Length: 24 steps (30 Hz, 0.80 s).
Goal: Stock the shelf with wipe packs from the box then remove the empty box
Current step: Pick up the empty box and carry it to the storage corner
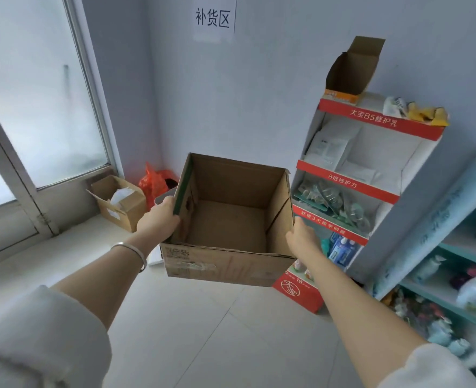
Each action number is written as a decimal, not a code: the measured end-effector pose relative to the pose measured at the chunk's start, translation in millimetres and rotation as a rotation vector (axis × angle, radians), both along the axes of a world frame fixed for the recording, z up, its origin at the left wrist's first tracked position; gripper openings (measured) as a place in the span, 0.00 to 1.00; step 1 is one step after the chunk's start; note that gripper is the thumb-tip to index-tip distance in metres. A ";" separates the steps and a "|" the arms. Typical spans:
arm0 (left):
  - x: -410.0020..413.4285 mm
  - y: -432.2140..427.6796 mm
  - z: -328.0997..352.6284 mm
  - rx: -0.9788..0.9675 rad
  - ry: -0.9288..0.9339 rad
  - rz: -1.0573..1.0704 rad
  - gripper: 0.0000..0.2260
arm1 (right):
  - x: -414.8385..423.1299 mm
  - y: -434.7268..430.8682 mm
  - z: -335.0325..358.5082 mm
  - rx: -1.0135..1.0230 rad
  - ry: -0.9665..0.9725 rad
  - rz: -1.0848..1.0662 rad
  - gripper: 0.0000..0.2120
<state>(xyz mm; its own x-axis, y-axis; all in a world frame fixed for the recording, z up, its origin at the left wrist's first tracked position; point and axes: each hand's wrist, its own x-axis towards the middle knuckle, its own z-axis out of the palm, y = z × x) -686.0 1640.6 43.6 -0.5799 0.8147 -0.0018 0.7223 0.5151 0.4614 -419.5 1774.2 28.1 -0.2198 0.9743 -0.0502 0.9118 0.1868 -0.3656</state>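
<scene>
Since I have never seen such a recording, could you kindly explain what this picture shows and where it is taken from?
No machine here: a camera worn on a person's head looks forward and down. The left hand and the right hand grip opposite walls of an open brown cardboard box, held above the pale tiled floor; it is empty inside. Behind stands a red-and-white cardboard display shelf holding packs; a smaller cardboard box sits by the window, near a red plastic bag.

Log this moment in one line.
box: empty, held off floor | left hand: grips left wall | right hand: grips right wall
</scene>
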 end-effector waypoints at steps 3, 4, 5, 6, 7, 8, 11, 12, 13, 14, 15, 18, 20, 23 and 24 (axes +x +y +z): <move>-24.4 62.8 -3.4 -0.021 0.002 -0.014 0.13 | -20.4 57.8 -4.7 -0.006 0.020 -0.019 0.19; -32.0 83.3 -6.2 -0.028 0.007 -0.018 0.13 | -26.5 77.3 -6.5 -0.008 0.021 -0.016 0.19; -39.2 102.8 -9.3 -0.032 0.010 -0.018 0.13 | -32.5 96.5 -8.2 -0.014 0.019 -0.012 0.19; -46.7 121.9 -12.9 -0.035 0.010 -0.014 0.14 | -38.6 114.8 -8.7 -0.018 0.016 -0.003 0.17; -53.5 140.4 -15.9 -0.035 0.009 -0.010 0.15 | -45.4 133.3 -9.7 -0.021 0.011 0.008 0.15; -60.6 158.9 -19.3 -0.037 0.009 -0.005 0.15 | -52.9 151.2 -9.8 -0.021 0.005 0.019 0.14; -81.3 209.4 -28.1 -0.032 -0.017 0.032 0.16 | -77.9 207.6 -12.6 -0.028 -0.007 0.056 0.16; -88.6 224.2 -30.1 -0.035 -0.034 0.052 0.16 | -86.9 227.3 -13.2 -0.031 -0.003 0.074 0.17; -96.2 238.6 -32.4 -0.039 -0.042 0.069 0.16 | -95.9 246.9 -14.6 -0.036 0.002 0.089 0.17; -103.7 252.2 -35.1 -0.044 -0.046 0.087 0.15 | -105.6 265.8 -16.7 -0.039 0.006 0.106 0.17; -110.3 264.0 -37.5 -0.040 -0.049 0.109 0.14 | -116.0 283.5 -19.9 -0.043 0.010 0.125 0.17; -131.4 297.6 -46.0 -0.022 -0.054 0.182 0.14 | -150.6 329.6 -30.7 -0.059 0.050 0.155 0.19; -146.3 318.9 -51.4 -0.012 -0.056 0.215 0.14 | -172.8 354.4 -39.4 -0.076 0.070 0.160 0.19; -174.8 354.4 -60.0 -0.007 -0.059 0.242 0.14 | -203.9 391.9 -54.0 -0.101 0.090 0.170 0.19; -184.4 367.0 -63.7 -0.010 -0.064 0.241 0.14 | -213.9 404.5 -58.9 -0.107 0.088 0.168 0.19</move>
